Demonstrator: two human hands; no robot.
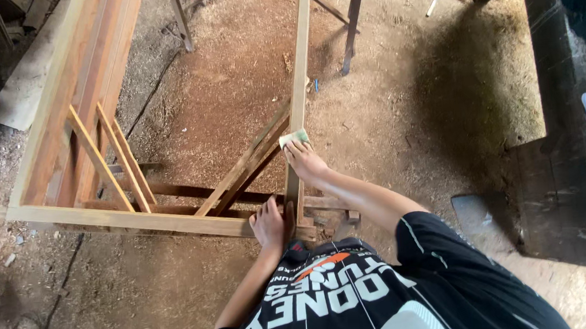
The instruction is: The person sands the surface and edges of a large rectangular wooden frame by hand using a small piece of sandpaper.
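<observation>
The wooden frame stands on the sawdust floor in the middle and left of the picture, and the rail being rubbed is long and thin, running from the bottom middle straight up to the top middle. The right hand presses a small green sanding pad flat on that rail with its fingers closed over the pad, while the left hand wraps loosely round the near corner of the frame to keep it steady. I think the rubbing is only partway done, because the pad sits low on the rail and the long part above looks like it has yet to be reached.
</observation>
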